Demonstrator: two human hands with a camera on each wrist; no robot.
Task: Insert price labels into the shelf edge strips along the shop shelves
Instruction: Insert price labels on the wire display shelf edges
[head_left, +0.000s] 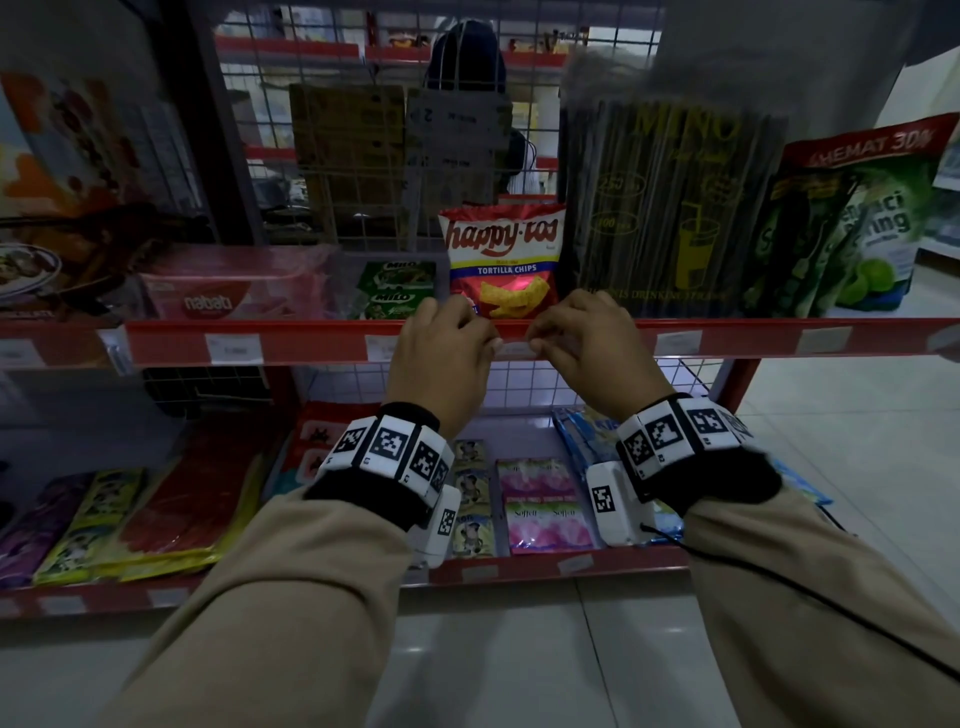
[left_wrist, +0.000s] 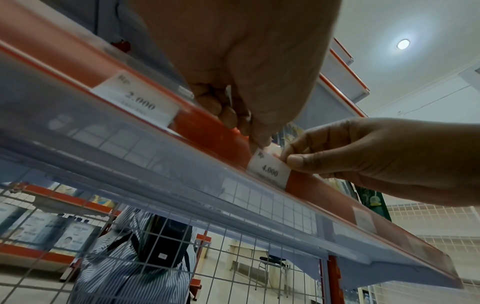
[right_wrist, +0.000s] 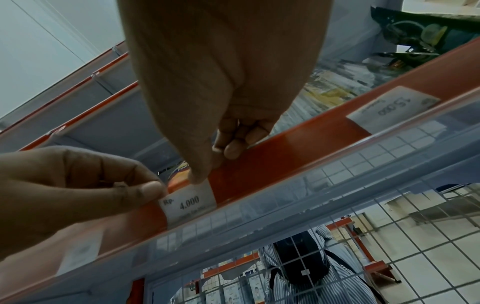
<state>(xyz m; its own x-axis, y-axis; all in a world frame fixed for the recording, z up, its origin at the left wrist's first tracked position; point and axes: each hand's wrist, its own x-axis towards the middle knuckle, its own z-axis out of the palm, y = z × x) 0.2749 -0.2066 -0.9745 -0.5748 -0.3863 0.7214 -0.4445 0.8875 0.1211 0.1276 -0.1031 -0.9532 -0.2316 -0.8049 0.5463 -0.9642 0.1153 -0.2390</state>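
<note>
A white price label (left_wrist: 270, 168) printed "Rp. 4.000" lies against the red shelf edge strip (head_left: 311, 340), just below the Happy Tos chips bag (head_left: 501, 254). My left hand (head_left: 488, 340) pinches the label's upper left corner, thumb in front. My right hand (head_left: 537, 343) pinches its right edge. In the right wrist view the label (right_wrist: 189, 203) has its lower edge down at the strip's clear bottom lip, with my right hand (right_wrist: 200, 176) at its top edge and my left hand (right_wrist: 155, 189) at its corner. In the head view the hands hide most of the label.
Other labels sit in the same strip: "2.000" (left_wrist: 137, 98) to the left, "15.000" (right_wrist: 392, 105) to the right. Snack packs and a straw pack (head_left: 670, 208) stand on the shelf. Sachets (head_left: 545, 504) lie on the lower shelf. A person in a striped shirt (left_wrist: 135, 267) stands behind the wire mesh.
</note>
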